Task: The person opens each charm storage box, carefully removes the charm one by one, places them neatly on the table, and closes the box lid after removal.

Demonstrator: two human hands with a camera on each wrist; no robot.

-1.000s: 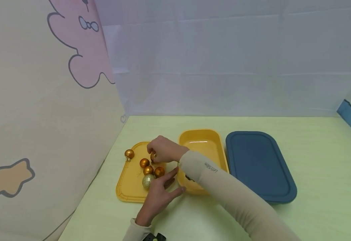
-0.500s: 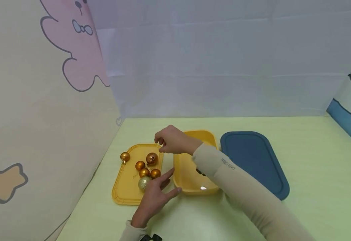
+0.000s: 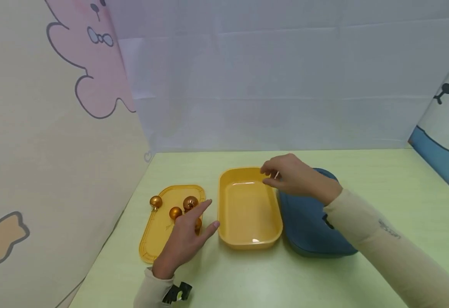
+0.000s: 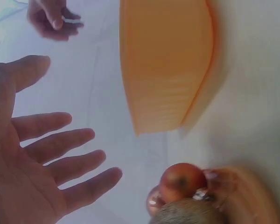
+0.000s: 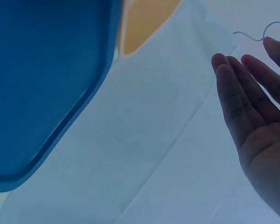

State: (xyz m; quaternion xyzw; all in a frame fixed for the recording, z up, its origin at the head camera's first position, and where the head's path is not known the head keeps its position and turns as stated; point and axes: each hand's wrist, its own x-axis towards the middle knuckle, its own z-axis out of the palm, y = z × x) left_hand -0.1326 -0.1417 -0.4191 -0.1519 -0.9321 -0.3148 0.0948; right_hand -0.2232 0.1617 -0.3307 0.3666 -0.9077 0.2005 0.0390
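My left hand (image 3: pixel 184 239) hovers over the right side of a flat yellow tray (image 3: pixel 157 239), its fingers spread and nothing held. On that tray lie several shiny Christmas baubles: a large copper one (image 3: pixel 190 202), a small orange one (image 3: pixel 175 212) and others partly behind the hand. At the tray's left edge sits a gold bauble (image 3: pixel 155 202). A glittery bauble (image 4: pixel 189 212) shows in the left wrist view, hidden by the hand in the head view. My right hand (image 3: pixel 295 176), loosely bent and holding nothing, is above the gap between the yellow box (image 3: pixel 247 214) and the blue box (image 3: pixel 309 222).
The yellow box stands mid-table with bare inside showing. Close on its right is the blue box, flat-topped and partly covered by my right arm. A white sheet (image 3: pixel 286 85) hangs behind the pale green table (image 3: pixel 394 192), and a printed wall covering (image 3: pixel 55 171) borders the left.
My right hand has left the copper bauble on the tray and moved right, across the yellow box. The left hand has drawn away from the yellow box, its fingers spreading.
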